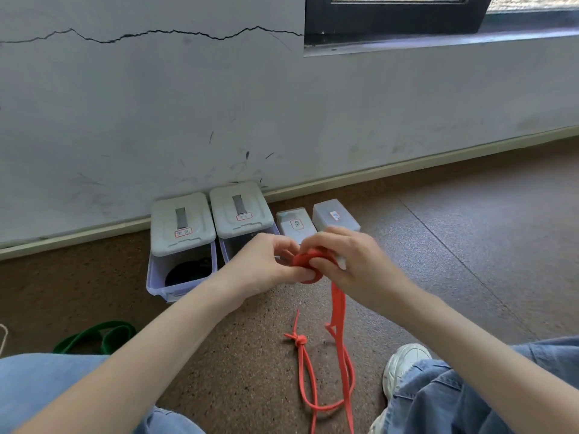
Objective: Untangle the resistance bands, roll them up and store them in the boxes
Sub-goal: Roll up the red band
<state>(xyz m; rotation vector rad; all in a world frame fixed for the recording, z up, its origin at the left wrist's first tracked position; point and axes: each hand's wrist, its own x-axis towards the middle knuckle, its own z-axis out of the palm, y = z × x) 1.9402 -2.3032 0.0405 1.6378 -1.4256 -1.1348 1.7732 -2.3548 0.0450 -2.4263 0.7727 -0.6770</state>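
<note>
A red resistance band (340,311) is partly wound into a small roll (308,261) held between both hands in mid-air. My left hand (266,264) pinches the roll from the left and my right hand (347,258) grips it from the right. The band's loose tail hangs down to the floor, where it loops and carries a knot (300,339). A green band (100,336) lies on the floor at the lower left. Two large lidded boxes (181,227) (239,211) stand against the wall; the left one has an open front with a black band (188,272) inside.
Two small boxes (294,225) (335,216) stand to the right of the large ones, partly behind my hands. My knees in blue jeans (470,396) and a white shoe (404,364) frame the brown cork floor. A wall with a skirting board runs behind the boxes.
</note>
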